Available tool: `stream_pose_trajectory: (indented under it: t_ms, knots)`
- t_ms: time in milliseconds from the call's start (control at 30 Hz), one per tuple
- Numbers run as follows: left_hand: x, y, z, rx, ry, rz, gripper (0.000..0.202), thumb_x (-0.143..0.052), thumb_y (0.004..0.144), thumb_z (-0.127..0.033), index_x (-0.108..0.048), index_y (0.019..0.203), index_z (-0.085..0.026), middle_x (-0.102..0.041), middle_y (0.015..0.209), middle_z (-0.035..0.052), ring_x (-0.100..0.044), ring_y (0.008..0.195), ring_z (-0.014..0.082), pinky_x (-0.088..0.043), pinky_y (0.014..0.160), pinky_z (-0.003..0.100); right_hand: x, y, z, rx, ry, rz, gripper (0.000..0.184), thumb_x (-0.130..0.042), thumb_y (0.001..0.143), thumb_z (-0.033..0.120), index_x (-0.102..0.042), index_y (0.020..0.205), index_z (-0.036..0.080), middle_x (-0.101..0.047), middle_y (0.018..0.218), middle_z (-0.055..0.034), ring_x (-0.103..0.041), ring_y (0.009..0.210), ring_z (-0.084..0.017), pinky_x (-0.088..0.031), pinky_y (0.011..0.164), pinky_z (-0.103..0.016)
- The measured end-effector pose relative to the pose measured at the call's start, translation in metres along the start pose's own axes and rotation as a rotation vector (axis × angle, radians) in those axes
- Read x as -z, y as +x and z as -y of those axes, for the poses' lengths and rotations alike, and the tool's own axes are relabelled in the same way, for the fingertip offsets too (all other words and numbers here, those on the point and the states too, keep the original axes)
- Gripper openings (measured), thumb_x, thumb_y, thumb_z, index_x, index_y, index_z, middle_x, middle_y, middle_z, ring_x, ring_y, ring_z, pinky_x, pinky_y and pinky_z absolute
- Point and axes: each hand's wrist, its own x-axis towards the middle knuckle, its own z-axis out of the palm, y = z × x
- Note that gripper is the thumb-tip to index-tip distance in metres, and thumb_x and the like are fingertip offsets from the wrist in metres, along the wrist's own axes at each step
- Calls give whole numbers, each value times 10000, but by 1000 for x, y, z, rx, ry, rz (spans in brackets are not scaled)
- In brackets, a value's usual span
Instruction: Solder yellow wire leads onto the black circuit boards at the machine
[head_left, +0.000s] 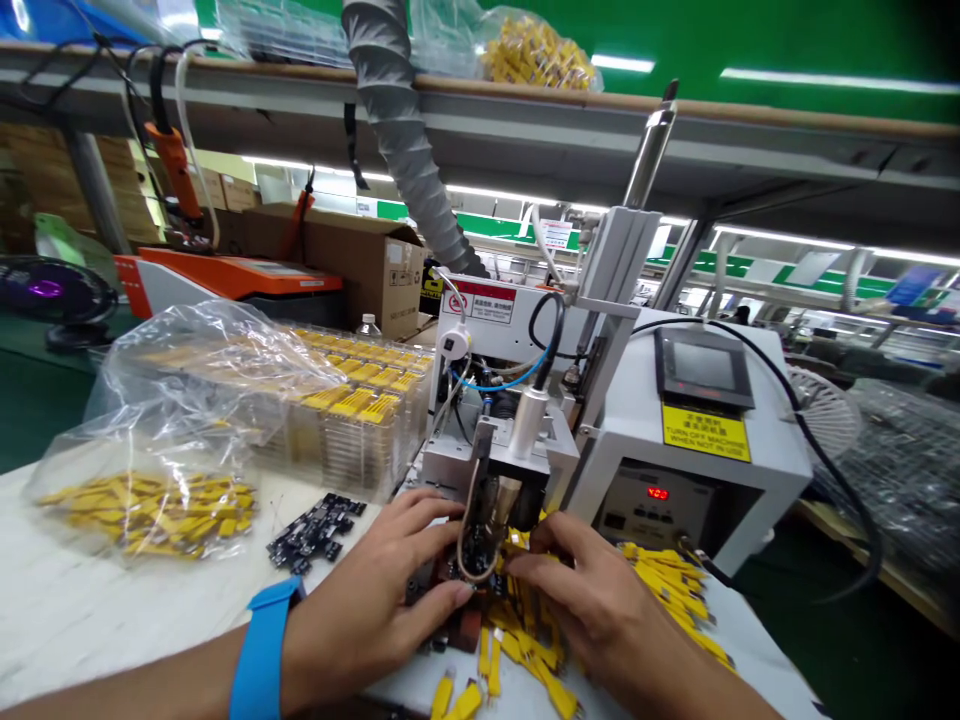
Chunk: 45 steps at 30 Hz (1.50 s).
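My left hand (397, 575), with a blue band (268, 645) at the wrist, lies against the left side of the machine's work spot. Its fingers are stretched out, with the thumb apart and low. On the other side my right hand (592, 590) has bent fingers closed at a small yellow flat connector piece (517, 543) under the soldering head (504, 505). The fixture there holds something dark, partly hidden by the head and the hands. Loose yellow flat pieces (536, 660) lie below and between my hands. Dark circuit boards (315, 530) rest on the table left of my left hand.
Left stands a clear bag (150, 510) of yellow pieces beside stacked clear trays (352, 440). More yellow pieces (667, 585) lie right of my right hand, before a control box (705, 400) with a cable. A grey hose (405, 130) hangs above; a shelf (495, 105) crosses overhead.
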Motion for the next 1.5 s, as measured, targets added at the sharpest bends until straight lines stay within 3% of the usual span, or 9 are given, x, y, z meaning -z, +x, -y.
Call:
stream_pose_trajectory:
  t_ms: [300, 767, 1100, 1500]
  knots:
    - [1, 0, 1, 8, 13, 20, 365, -631, 833, -200, -571, 1192, -228, -564, 1278, 85, -460, 1224, 296, -418, 1019, 501, 1, -1, -2, 10, 21, 25, 317, -389, 926, 114, -678, 1052, 155, -547, 867, -118, -552, 766, -234, -519, 608, -362]
    - [1, 0, -1, -3, -14, 2, 332, -628, 831, -188, -567, 1155, -227, -551, 1268, 74, -475, 1194, 279, -443, 985, 428, 0, -1, -3, 49, 29, -19, 317, -415, 911, 97, -652, 1107, 177, -546, 873, -111, -562, 738, -217, -502, 588, -319]
    - [0, 1, 1, -9, -3, -2, 311, -598, 843, -192, -572, 1150, -236, -558, 1257, 70, -496, 1174, 283, -467, 961, 424, 4, -2, 4, -78, 121, -30, 260, -437, 922, 110, -671, 1022, 163, -578, 914, -114, -578, 808, -222, -519, 689, -354]
    - [-2, 2, 2, 14, -10, 27, 310, -594, 862, -192, -544, 1166, -228, -530, 1282, 78, -477, 1193, 271, -453, 974, 418, 2, -1, 2, -18, 153, -65, 280, -449, 927, 80, -688, 1051, 156, -604, 892, -108, -571, 795, -212, -510, 658, -327]
